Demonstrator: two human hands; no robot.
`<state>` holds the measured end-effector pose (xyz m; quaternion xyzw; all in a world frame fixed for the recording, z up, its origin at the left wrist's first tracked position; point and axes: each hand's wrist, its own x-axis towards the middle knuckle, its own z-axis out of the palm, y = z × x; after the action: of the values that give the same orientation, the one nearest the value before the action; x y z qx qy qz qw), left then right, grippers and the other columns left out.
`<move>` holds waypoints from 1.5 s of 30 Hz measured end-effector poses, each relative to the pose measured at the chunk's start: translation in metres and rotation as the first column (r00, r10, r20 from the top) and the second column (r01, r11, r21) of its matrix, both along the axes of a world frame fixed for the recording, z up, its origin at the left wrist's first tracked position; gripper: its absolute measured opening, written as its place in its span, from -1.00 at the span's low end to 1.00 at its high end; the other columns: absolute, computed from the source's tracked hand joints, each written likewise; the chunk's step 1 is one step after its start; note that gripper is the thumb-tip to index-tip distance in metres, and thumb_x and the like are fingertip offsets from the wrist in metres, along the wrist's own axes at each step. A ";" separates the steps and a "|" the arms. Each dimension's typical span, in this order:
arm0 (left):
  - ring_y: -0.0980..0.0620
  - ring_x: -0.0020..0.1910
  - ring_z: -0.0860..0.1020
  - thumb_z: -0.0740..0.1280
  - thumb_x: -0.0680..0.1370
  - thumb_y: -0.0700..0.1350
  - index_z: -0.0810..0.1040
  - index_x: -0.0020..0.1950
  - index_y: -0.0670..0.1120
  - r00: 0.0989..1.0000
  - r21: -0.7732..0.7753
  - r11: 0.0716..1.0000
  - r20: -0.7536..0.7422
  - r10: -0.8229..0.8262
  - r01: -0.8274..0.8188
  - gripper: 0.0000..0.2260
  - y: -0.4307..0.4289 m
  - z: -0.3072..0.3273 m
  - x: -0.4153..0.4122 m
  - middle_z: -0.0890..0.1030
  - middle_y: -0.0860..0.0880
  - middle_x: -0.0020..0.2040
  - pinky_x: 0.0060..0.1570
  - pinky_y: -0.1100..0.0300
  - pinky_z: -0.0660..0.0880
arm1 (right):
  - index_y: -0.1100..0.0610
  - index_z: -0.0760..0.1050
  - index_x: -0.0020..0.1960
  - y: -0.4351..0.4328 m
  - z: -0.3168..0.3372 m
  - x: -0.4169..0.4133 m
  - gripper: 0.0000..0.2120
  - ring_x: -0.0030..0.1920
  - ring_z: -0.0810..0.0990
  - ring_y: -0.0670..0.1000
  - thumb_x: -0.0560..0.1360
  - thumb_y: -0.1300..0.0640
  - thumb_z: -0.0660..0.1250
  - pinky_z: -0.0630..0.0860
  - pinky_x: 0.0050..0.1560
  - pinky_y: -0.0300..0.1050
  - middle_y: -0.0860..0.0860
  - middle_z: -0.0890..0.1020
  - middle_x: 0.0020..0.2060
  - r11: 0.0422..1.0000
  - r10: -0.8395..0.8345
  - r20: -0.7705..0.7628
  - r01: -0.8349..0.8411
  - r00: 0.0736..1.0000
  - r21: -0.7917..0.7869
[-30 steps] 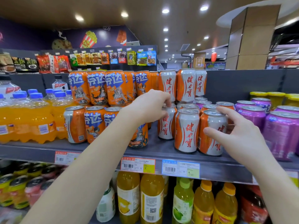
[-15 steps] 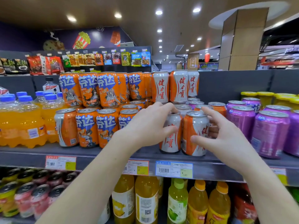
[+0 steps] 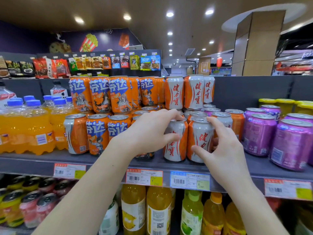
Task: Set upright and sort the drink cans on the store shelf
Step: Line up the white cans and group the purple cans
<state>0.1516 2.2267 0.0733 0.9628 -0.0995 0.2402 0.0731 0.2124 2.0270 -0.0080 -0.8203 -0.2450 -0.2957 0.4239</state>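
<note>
Mostly done: your left hand (image 3: 149, 133) and right hand (image 3: 225, 146) each grip an upright white can (image 3: 176, 141); below the left, a half-hidden dark can (image 3: 145, 156) may be leaning.

Grey shelf (image 3: 220, 165) — upright cans (image 3: 76, 133), bottles (image 3: 39, 131)

Far above your left hand (image 3: 149, 133), round ceiling lights (image 3: 169, 14) dot a brown ceiling (image 3: 144, 5), and a dark purple wall (image 3: 25, 38) with a popcorn picture (image 3: 89, 42) lies up to its left. Up and right of your right hand (image 3: 225, 150) stands a square tan pillar (image 3: 257, 44), a red lantern (image 3: 219, 61) left of it.
</note>
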 end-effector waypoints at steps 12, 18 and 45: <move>0.07 0.41 0.43 0.41 0.51 0.25 0.38 0.47 0.18 0.984 -0.026 0.999 0.172 -0.036 0.041 -0.44 -0.013 -0.004 0.002 0.46 0.14 0.43 0.42 -0.10 0.39 | -0.25 0.42 0.41 -0.052 0.078 -0.001 -0.42 0.09 0.65 -0.18 0.46 0.02 0.53 0.60 0.00 -0.19 -0.21 0.63 0.12 0.953 0.266 -0.332 -0.299 0.905 -0.051; 0.09 0.40 0.43 0.41 0.53 0.20 0.42 0.45 0.16 0.965 -0.058 0.991 0.240 -0.105 0.122 -0.49 -0.038 0.000 0.010 0.48 0.14 0.40 0.43 -0.07 0.38 | 0.08 0.61 0.27 -0.053 0.145 0.078 -0.65 0.04 0.65 -0.05 0.50 0.09 0.50 0.56 -0.06 -0.16 -0.02 0.68 0.05 0.976 -0.037 -0.229 -0.015 0.973 -0.218; 0.22 0.26 0.47 0.35 0.50 0.22 0.53 0.30 0.16 0.936 -0.216 0.961 0.340 -0.089 0.170 -0.61 -0.062 -0.018 0.023 0.55 0.23 0.23 0.38 -0.19 0.41 | 0.15 0.61 0.11 -0.044 0.165 0.139 -0.54 -0.17 0.69 -0.06 0.40 -0.15 0.55 0.46 -0.31 -0.24 0.01 0.72 -0.11 0.955 -0.032 -0.418 -0.095 0.908 -0.280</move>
<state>0.1744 2.1648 0.0551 0.8846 -0.1437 0.4017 0.1883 0.3516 1.9826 0.1572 -0.9143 -0.2030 -0.0662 0.3442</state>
